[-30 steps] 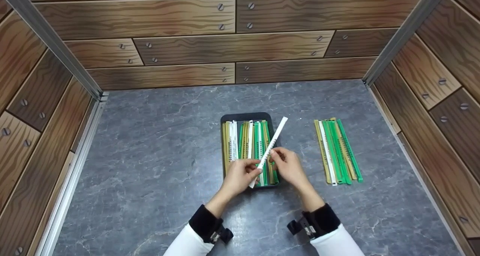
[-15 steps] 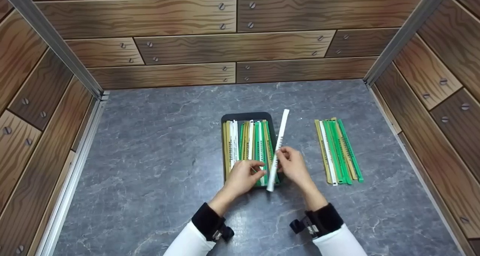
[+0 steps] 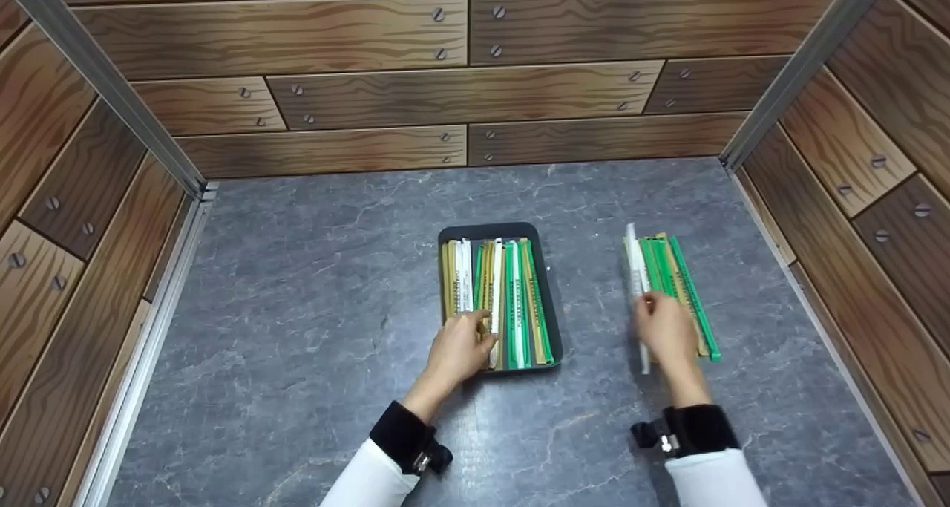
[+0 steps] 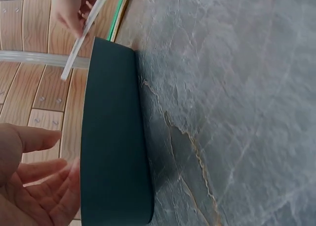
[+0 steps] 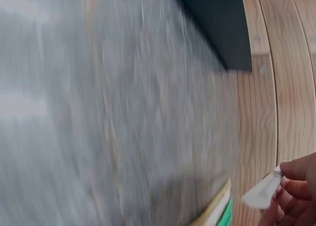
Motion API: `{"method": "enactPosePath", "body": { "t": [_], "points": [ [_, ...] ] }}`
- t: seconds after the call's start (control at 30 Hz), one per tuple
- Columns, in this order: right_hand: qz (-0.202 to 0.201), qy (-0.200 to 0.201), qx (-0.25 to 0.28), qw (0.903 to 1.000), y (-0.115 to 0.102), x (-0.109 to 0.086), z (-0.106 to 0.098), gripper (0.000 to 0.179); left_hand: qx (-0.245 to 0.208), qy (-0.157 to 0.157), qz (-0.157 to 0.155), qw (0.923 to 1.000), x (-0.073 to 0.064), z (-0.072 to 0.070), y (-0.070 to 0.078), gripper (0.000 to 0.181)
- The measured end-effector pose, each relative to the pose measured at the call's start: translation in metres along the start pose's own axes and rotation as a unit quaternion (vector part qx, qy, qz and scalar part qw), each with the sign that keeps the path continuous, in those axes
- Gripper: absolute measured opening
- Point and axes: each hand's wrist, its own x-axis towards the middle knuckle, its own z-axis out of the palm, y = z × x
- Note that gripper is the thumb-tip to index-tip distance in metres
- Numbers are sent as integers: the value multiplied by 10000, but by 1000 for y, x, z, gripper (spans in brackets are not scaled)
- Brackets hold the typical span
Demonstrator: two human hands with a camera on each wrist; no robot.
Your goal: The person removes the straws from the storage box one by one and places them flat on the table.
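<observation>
My right hand [image 3: 669, 330] pinches a long, slim white stick-like packet [image 3: 633, 258] between thumb and fingers. It is over the left side of a row of similar green, gold and white packets [image 3: 672, 269] on the table. The held packet [image 5: 260, 193] looks blurred in the right wrist view. My left hand [image 3: 459, 347] is over the near left part of a black tray [image 3: 486, 231], holding nothing. Its fingers are spread and lightly bent beside the tray wall [image 4: 113, 132] in the left wrist view. Several green, gold and white packets [image 3: 517, 299] with dark print lie lengthwise in the tray.
The tray and row stand apart on a grey marbled tabletop [image 3: 312, 284]. Wood-patterned panels [image 3: 371, 95] close off the back and both sides. A metal rail [image 3: 137, 329] runs along the left edge.
My left hand released the white packet and shifted slightly left over the tray. My right hand carried that packet rightward from the tray to the row.
</observation>
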Motion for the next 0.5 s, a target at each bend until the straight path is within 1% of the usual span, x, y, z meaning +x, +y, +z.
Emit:
{"method": "enactPosePath", "body": {
  "t": [0.1, 0.2, 0.37, 0.5],
  "points": [
    [238, -111, -211, 9994, 10, 5, -9, 34, 84, 24, -111, 9999, -1, -1, -1, 42],
    [459, -282, -280, 9982, 16, 10, -13, 36, 124, -26, -203, 9997, -1, 0, -1, 44],
    [624, -423, -339, 9966, 24, 17, -11, 37, 96, -91, -259, 9996, -2, 2, -3, 44],
    [644, -510, -354, 9960, 29, 22, -9, 38, 87, -120, -262, 9995, -1, 4, -5, 42]
  ]
}}
